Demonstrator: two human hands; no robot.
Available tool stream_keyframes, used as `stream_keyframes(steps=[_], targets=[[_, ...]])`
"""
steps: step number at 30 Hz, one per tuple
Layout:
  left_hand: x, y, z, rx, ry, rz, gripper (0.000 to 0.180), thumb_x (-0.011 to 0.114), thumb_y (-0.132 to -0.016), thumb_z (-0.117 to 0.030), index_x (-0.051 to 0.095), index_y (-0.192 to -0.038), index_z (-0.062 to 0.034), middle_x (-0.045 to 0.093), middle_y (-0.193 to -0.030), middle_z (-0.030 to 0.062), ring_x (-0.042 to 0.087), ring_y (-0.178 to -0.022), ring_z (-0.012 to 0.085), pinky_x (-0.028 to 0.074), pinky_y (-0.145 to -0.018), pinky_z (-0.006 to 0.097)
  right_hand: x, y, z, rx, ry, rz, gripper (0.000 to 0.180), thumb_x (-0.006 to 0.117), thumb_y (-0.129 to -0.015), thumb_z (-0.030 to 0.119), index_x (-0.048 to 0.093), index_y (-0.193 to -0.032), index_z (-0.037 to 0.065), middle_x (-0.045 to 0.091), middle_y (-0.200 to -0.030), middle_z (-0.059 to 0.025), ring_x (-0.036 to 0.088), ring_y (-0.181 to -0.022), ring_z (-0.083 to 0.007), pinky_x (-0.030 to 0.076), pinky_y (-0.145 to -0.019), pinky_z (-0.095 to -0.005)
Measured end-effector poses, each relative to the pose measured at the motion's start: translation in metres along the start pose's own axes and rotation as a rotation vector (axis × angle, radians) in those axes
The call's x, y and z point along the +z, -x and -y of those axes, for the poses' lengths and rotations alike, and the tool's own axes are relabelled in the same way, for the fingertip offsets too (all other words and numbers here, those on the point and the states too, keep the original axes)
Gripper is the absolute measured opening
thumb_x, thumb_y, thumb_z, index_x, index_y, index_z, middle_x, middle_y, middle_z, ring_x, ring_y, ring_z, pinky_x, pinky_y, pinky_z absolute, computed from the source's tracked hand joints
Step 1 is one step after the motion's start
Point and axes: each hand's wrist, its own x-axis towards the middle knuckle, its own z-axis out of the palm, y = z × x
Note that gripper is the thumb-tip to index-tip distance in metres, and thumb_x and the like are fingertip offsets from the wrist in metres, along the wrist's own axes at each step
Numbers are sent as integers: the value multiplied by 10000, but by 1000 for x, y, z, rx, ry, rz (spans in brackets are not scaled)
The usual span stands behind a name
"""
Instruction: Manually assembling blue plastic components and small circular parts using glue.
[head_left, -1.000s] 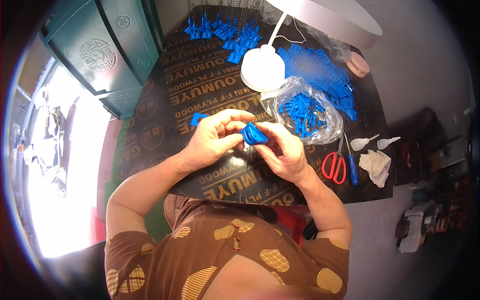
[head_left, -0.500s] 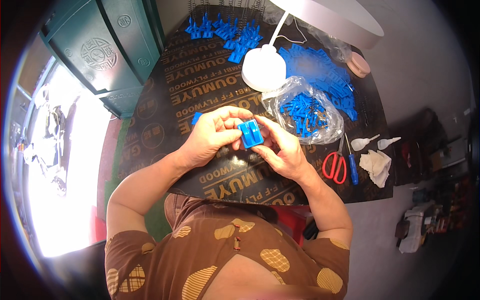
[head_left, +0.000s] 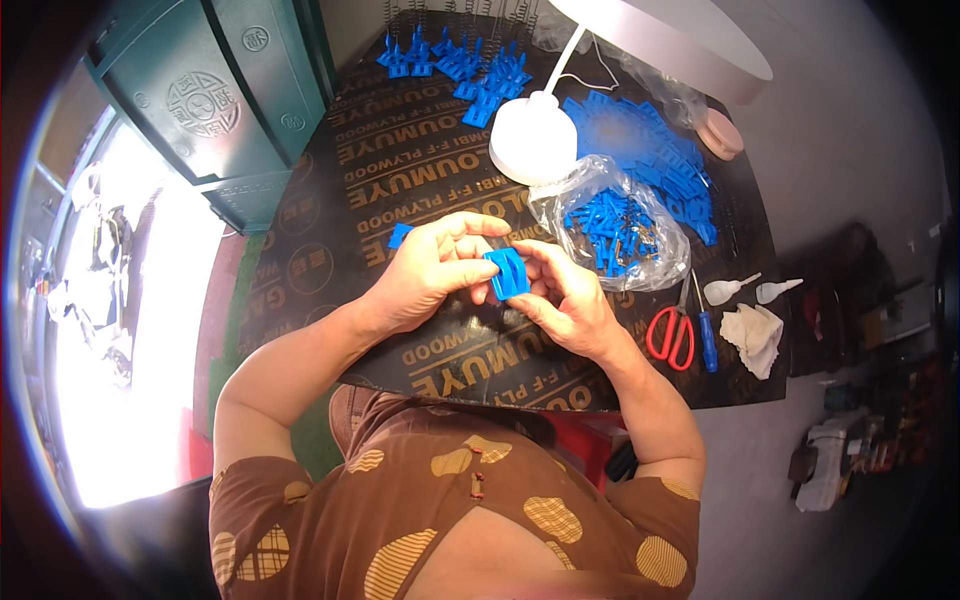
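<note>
Between my two hands, above the near part of the dark table, is a small blue plastic part (head_left: 507, 275) with a raised rib across its middle. My left hand (head_left: 428, 268) grips its left side, the thumb lying on its edge. My right hand (head_left: 568, 300) pinches the right side, thumb below and fingers above. Fingertips behind the part are hidden. Another blue piece (head_left: 399, 235) shows on the table just past my left hand. Beyond my right hand lies a clear plastic bag (head_left: 668, 268) with many small blue pieces (head_left: 612, 225) in it.
A white lamp (head_left: 534, 140) stands mid-table before a heap of flat blue parts (head_left: 650, 140). Blue parts with springs (head_left: 490, 90) line the far left. At right lie red-handled scissors (head_left: 670, 340), a blue screwdriver (head_left: 708, 342), white squeeze bulbs (head_left: 722, 291) and a cloth (head_left: 752, 338).
The blue part has turned and tilted a little in my fingers, so its face shows at a different angle. Both hands keep hold, and the whole view has shifted slightly.
</note>
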Motion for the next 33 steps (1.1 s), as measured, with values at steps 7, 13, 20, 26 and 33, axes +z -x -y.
stream_keyframes(steps=[7, 13, 20, 26, 33], targets=[[-1, -1, 0, -27, 37, 25, 451, 628, -887, -65, 431, -1273, 58, 631, -871, 86, 599, -673, 113, 490, -640, 216, 1, -1, 1, -9, -52, 37, 524, 684, -852, 60, 436, -1307, -17, 655, -894, -88, 578, -654, -76, 478, -603, -229], [3, 1, -3, -26, 168, 35, 459, 588, -923, -185, 427, -1277, 58, 640, -860, 119, 598, -651, 139, 516, -663, 269, -7, -2, 10, 119, -461, 85, 498, 667, -892, 162, 446, -1309, 3, 641, -921, -58, 554, -675, -59, 446, -571, -194], [-7, 1, -5, 47, 107, 9, 386, 528, -953, -237, 507, -1193, 64, 650, -828, 148, 595, -644, 140, 502, -633, 250, -9, -3, 14, 186, -645, 132, 518, 668, -897, 239, 451, -1309, 11, 615, -890, -40, 500, -627, -38, 390, -523, -163], [-28, -4, -28, 418, -243, -385, 240, 448, -982, -142, 583, -1075, 34, 643, -797, 115, 554, -607, 99, 475, -606, 218, -12, -3, 9, 171, -719, 101, 496, 690, -879, 195, 459, -1275, 7, 624, -901, -51, 485, -608, -27, 386, -514, -159], [-38, 1, -41, 433, -485, -493, 194, 510, -963, -114, 620, -1031, 31, 641, -840, 78, 553, -687, 75, 475, -664, 222, -14, -4, 12, 137, -625, 40, 452, 707, -859, 137, 478, -1221, -5, 641, -955, -39, 498, -628, -14, 385, -508, -148]])
